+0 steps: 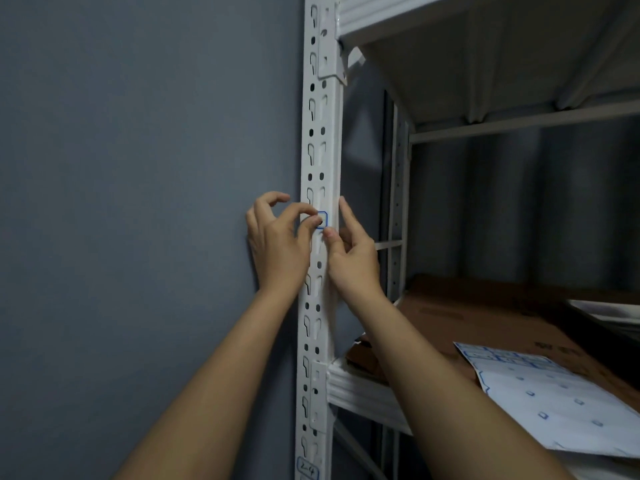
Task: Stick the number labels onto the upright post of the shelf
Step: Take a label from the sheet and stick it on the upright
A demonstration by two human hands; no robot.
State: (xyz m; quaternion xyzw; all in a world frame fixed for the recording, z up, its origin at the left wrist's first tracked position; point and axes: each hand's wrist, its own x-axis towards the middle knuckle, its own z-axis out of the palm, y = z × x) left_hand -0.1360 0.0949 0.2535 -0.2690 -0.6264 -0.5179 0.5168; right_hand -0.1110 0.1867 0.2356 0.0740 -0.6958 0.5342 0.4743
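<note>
A white perforated upright post (317, 140) of the shelf runs top to bottom through the middle of the head view. A small white label with a blue border (322, 218) lies against the post at mid height. My left hand (277, 244) pinches the label's left edge between thumb and forefinger. My right hand (353, 254) touches the label's lower edge with its thumb, and its forefinger lies straight along the post's right side. Lower on the post sits another stuck label (307, 469) with handwritten numbers.
A blue-grey wall (138, 202) fills the left. A label sheet (554, 400) lies on brown cardboard (485, 323) on the shelf board (363, 389) at the right. Another shelf board (450, 15) hangs overhead.
</note>
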